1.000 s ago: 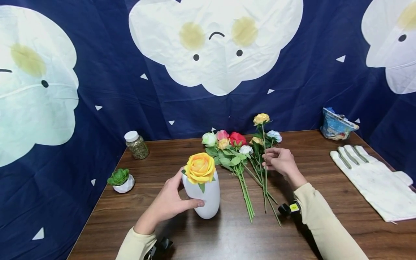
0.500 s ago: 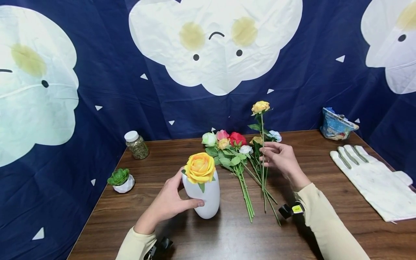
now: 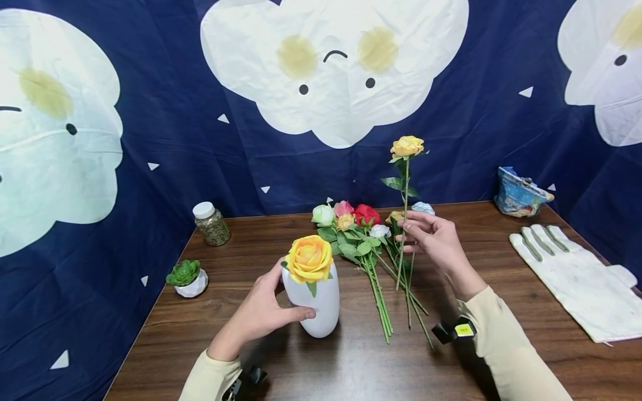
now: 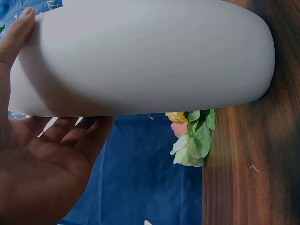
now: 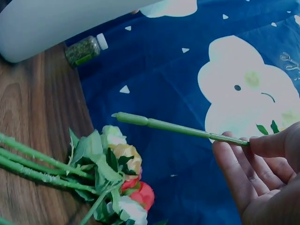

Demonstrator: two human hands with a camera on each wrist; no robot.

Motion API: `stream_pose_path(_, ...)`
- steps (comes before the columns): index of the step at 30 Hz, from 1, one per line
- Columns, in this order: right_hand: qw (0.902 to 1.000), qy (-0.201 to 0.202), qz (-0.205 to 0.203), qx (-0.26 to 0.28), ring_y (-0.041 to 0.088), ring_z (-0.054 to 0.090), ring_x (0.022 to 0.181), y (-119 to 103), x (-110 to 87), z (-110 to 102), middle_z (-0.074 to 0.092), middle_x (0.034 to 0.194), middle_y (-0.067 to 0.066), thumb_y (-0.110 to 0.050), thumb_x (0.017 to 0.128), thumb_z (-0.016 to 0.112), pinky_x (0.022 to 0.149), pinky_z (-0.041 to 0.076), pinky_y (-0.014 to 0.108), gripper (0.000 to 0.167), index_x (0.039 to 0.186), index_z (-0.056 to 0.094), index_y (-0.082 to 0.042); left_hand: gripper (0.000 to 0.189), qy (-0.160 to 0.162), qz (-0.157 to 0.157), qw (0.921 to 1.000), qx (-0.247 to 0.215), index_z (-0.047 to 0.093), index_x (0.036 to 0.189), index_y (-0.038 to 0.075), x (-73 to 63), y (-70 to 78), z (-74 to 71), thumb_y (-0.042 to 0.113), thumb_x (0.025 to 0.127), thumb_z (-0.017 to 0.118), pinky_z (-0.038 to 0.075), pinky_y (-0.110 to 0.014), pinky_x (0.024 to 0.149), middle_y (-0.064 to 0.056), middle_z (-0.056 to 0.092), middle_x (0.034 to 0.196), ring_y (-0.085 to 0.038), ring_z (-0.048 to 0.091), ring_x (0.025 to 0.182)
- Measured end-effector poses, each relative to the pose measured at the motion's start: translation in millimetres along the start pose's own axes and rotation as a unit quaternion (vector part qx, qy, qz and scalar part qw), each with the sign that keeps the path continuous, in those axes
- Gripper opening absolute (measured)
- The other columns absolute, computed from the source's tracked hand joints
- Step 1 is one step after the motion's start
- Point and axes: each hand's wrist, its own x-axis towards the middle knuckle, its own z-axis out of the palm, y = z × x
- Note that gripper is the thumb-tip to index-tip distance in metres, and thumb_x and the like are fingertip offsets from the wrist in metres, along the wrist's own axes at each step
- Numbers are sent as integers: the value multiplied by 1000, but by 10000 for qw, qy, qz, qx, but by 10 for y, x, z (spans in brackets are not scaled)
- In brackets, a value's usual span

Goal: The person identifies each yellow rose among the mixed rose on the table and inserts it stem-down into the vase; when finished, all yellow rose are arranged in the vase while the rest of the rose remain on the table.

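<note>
My left hand (image 3: 268, 305) grips a white vase (image 3: 321, 312) standing on the table, thumb across its front and fingers behind it. A large yellow-orange rose (image 3: 308, 258) sits in the vase's mouth. In the left wrist view the smooth vase (image 4: 154, 56) fills the upper part. My right hand (image 3: 435, 239) pinches the stem of a pale yellow rose (image 3: 407, 146), held upright above the other flowers. The right wrist view shows the lower end of that green stem (image 5: 173, 127) sticking out past the thumb and fingers, clear of the table.
A bunch of artificial flowers (image 3: 365, 245) in red, pink, white and yellow lies at mid-table. Left stand a herb-filled jar (image 3: 213, 227) and a small potted succulent (image 3: 186, 277). To the right are white gloves (image 3: 577, 278) and a crumpled blue bag (image 3: 521, 192). A patterned cloth hangs behind.
My right hand has risen with the pale yellow rose, lifting its stem higher off the bunch. My left hand and the vase have stayed in place.
</note>
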Motion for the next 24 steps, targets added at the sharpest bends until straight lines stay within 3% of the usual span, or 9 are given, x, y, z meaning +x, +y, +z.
stream_pose_path(5, 9999, -58, -76, 87, 5, 75, 78, -64, -38, 35, 75, 92, -14, 7, 104, 51, 66, 61, 23, 47, 146, 35, 21, 83, 0, 3, 10000, -24, 47, 147, 13, 2, -5, 2, 27, 78, 92, 53, -41, 102, -2, 66, 134, -22, 64, 122)
stream_pose_path(9, 9997, -55, -204, 158, 7, 75, 78, -105, -67, 53, 77, 94, -11, 6, 103, 54, 65, 61, 24, 46, 145, 40, 17, 84, 10, -17, 10000, -21, 47, 148, 13, 1, -5, 2, 27, 78, 92, 53, -40, 102, -2, 66, 134, -22, 64, 122)
stream_pose_path(15, 9980, -52, -513, 370, 9, 76, 78, -139, -109, 94, 78, 97, -7, 7, 102, 56, 65, 62, 26, 31, 130, 62, -6, 84, 8, -22, 10000, -37, 47, 148, 13, -3, -8, 2, 27, 78, 92, 53, -40, 102, -2, 66, 135, -23, 64, 122)
stream_pose_path(19, 9956, 4, -740, 580, 11, 77, 78, -169, -149, 130, 79, 97, -5, 8, 101, 57, 64, 62, 26, 35, 117, 69, -22, 84, 19, -17, 10000, -30, 47, 148, 13, -6, -10, 2, 27, 78, 92, 53, -40, 102, -2, 66, 135, -22, 64, 122)
stream_pose_path(24, 9918, 136, -1048, 720, 11, 76, 77, -212, -210, 175, 79, 97, -5, 11, 100, 57, 62, 61, 26, 41, 111, 73, -25, 83, 56, 37, 10000, 23, 49, 146, 13, -2, -11, 6, 27, 77, 92, 54, -42, 102, -1, 67, 133, -21, 64, 121)
